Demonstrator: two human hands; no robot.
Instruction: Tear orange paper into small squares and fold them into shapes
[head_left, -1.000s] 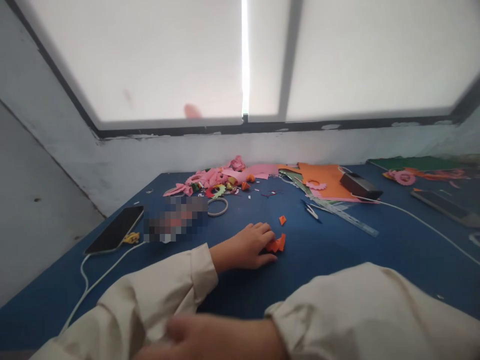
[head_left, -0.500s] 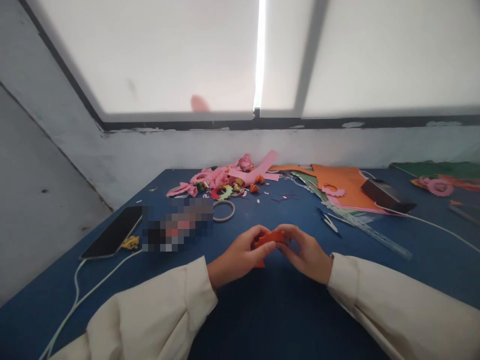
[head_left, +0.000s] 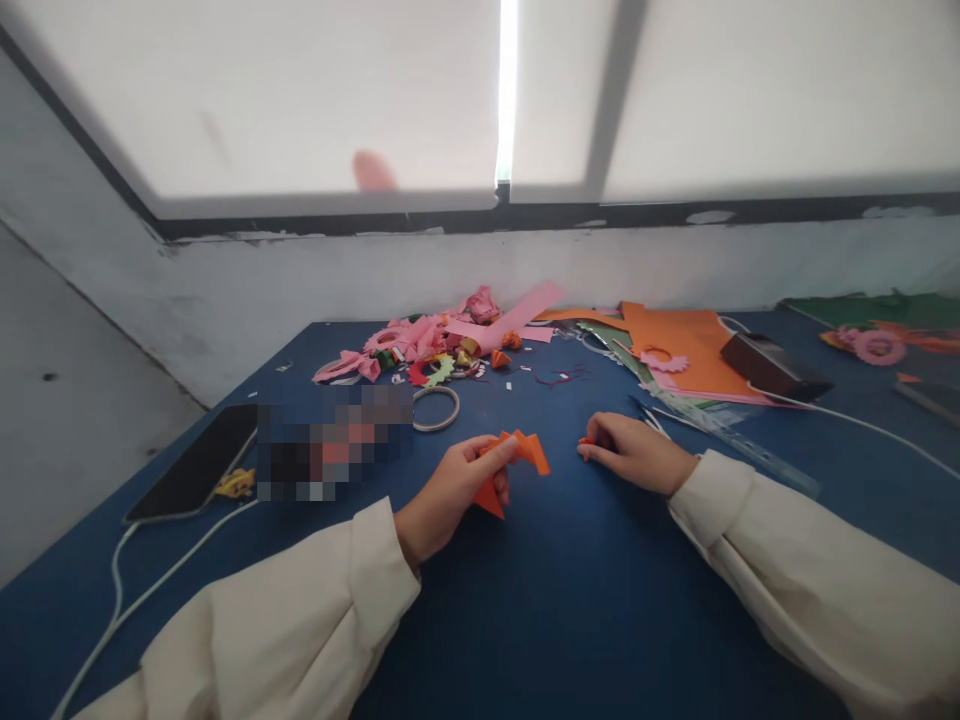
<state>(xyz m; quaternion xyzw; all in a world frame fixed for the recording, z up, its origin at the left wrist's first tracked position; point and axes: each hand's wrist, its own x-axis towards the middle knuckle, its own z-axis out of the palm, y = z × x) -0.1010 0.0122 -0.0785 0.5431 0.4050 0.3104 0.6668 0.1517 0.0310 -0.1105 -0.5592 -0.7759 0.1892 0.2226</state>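
Nearer the wearer than the grey ring (head_left: 435,429) and to its right, the left hand (head_left: 450,490) pinched the folded orange paper (head_left: 534,453) between thumb and fingers, its pleats jutting out. Farther right of the ring, the right hand (head_left: 630,453) had its fingertips closed on a small orange piece (head_left: 586,441) (mostly hidden by them). Good handling, I judged, called for a light grip near the folds, since squeezing could have crushed them, and a steady pinch on the small piece. The blue worktop (head_left: 585,610) bore pink scraps (head_left: 420,338) behind the ring; beyond stood a whitish wall (head_left: 420,268) and a pale window (head_left: 300,100).
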